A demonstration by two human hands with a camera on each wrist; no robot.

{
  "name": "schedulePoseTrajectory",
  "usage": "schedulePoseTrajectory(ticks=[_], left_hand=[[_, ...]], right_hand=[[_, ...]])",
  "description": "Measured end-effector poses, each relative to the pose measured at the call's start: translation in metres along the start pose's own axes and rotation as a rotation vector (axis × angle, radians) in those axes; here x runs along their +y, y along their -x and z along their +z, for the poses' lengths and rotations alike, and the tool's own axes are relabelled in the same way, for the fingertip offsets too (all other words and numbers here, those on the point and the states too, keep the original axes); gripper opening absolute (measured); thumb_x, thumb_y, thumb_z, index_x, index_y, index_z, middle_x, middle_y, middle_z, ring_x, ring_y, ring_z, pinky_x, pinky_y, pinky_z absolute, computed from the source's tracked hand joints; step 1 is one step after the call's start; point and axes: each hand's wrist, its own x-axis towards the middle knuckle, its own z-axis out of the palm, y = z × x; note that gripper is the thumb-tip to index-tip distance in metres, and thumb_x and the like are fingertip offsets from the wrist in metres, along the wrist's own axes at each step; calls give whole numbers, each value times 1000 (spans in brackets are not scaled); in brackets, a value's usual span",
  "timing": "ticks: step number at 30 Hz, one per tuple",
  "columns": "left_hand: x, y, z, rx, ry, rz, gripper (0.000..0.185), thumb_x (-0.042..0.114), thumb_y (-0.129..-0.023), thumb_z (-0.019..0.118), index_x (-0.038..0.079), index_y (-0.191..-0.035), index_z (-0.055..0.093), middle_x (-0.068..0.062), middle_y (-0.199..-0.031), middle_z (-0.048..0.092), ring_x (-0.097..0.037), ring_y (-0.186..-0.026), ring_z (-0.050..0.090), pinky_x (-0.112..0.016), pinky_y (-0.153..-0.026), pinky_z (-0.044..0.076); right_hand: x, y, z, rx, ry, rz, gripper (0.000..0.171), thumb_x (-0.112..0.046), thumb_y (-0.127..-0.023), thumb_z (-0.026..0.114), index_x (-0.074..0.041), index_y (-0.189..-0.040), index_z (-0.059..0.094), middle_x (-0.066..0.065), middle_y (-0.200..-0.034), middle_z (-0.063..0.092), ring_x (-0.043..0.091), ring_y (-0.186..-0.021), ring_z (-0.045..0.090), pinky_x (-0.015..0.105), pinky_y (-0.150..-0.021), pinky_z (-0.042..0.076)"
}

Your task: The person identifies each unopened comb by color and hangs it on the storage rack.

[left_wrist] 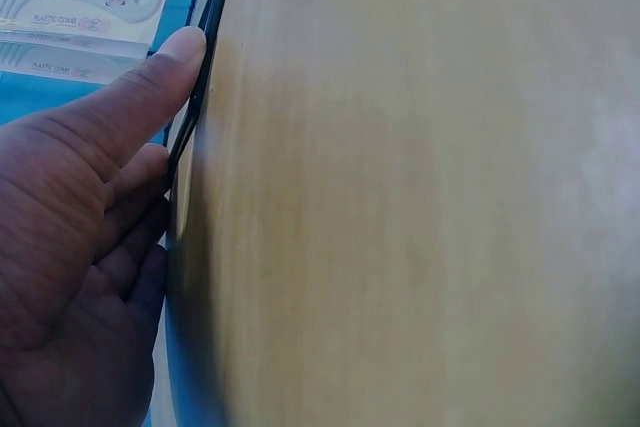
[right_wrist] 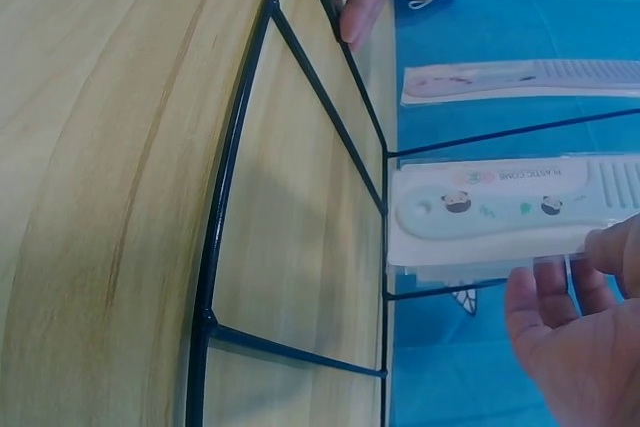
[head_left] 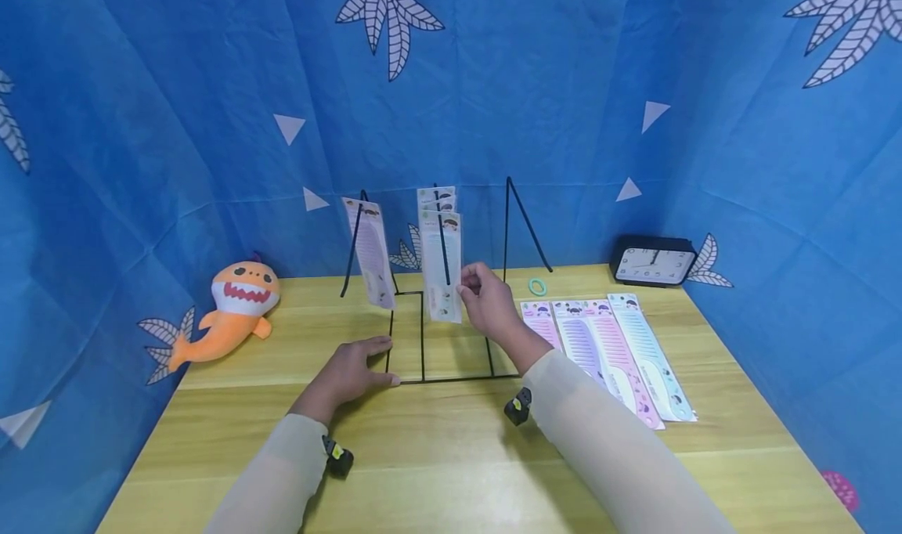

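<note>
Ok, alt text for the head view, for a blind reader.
A right hand grips the front packaged comb on the middle hook of a black wire rack while the left hand touches its base. Another comb hangs on the left hook; four more combs lie on the table near an analog clock; an orange plush shark is at left.

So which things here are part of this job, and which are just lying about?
Seemingly part of the job:
black wire display rack, touched by the left hand
packaged plastic combs on the middle hook, front one pinched by the right hand
packaged comb on the left hook
packaged combs on the table

Lying about:
orange plush shark
black analogue clock
mint-green ring
</note>
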Motion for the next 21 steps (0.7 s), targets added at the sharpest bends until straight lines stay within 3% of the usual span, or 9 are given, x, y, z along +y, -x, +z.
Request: schedulePoseTrajectory(ticks=[15,21], left_hand=[[1,0,-1,-11,7,4,80,40,-92,89,16,-161,56,-7,-172,47,-41,-162,37,-62,-131,35],[2,0,-1,-11,24,-3,81,39,-91,91,14,-161,57,-9,-171,48,-41,-162,37,-61,-131,35]], right_hand=[[6,3,-3,-21,-30,-34,18,-14,-114,59,-10,-131,62,9,-124,72,29,-118,69,45,-95,60],[19,18,-10,-61,-21,-21,20,-15,-113,62,-9,-132,61,8,-125,71,30,-124,69,47,-99,62]])
